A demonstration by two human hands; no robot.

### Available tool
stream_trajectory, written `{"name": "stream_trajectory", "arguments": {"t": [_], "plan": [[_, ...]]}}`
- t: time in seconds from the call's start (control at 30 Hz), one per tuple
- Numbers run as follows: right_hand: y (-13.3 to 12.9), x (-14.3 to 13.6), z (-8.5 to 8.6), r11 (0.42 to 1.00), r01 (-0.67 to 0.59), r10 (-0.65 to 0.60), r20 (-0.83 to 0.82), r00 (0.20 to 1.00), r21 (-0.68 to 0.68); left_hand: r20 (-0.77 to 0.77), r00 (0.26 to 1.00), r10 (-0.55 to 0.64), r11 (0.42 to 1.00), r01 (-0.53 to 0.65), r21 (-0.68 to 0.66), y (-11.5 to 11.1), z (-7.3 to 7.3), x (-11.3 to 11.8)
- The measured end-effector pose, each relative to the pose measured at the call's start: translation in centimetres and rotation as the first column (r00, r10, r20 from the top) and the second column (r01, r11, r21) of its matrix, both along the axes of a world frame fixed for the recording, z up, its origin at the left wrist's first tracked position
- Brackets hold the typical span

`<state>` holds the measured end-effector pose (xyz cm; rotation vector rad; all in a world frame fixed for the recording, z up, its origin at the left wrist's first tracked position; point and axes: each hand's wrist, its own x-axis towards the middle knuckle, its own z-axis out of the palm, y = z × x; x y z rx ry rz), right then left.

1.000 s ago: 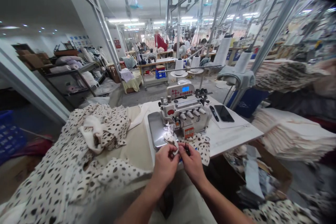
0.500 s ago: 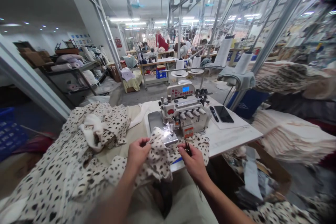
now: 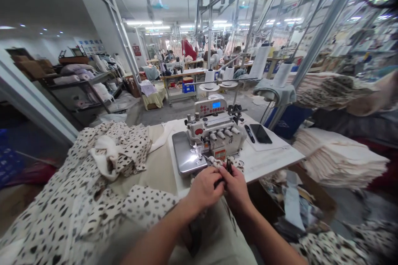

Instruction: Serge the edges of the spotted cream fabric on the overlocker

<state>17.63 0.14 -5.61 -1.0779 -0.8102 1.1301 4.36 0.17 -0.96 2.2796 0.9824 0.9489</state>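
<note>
My left hand (image 3: 205,185) and my right hand (image 3: 235,184) meet in front of the sewing machine (image 3: 214,132), an overlocker with a lit needle area. Fingers of my left hand are closed on cream fabric with dark spots (image 3: 215,160), bunched at the machine's front edge. Dark thread snips (image 3: 229,166) stick up out of my closed right hand, whose thumb and fingertips also touch the fabric. Much of the held cloth is hidden behind both hands. The metal plate (image 3: 186,155) left of the needle is uncovered.
A large heap of spotted fabric (image 3: 62,178) covers the left side. On the table's right lie a phone (image 3: 260,133) and a black pen-like tool (image 3: 249,133). Thread cones (image 3: 209,78) stand behind the machine. At right are stacked pale cloth pieces (image 3: 338,159) and a scrap box (image 3: 323,194).
My left hand has moved right, from the plate's front to beside my right hand. The spotted fabric has come off the plate and is now bunched between the hands.
</note>
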Motion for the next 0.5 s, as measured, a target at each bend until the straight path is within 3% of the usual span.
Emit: {"name": "stream_trajectory", "arguments": {"t": [0.13,0.2,0.33,0.5], "plan": [[-0.5,0.7,0.7,0.993,-0.111,0.111,-0.009,0.994,-0.034,0.098,0.995,0.012,0.995,-0.002,-0.101,-0.4,1.1,-1.2],[-0.8,0.7,1.2,0.99,-0.134,0.136,0.042,0.99,-0.038,0.145,0.989,0.035,0.975,-0.001,-0.223,-0.4,2.3,-2.3],[-1.1,0.4,2.1,0.985,-0.167,0.169,0.041,0.985,-0.053,0.246,0.969,0.012,0.867,0.112,-0.485,0.3,5.6,-4.9],[-0.9,0.0,3.5,0.975,-0.219,0.219,-0.003,0.976,-0.042,0.28,0.96,-0.004,0.779,0.179,-0.601,2.0,9.2,-7.8]]}}
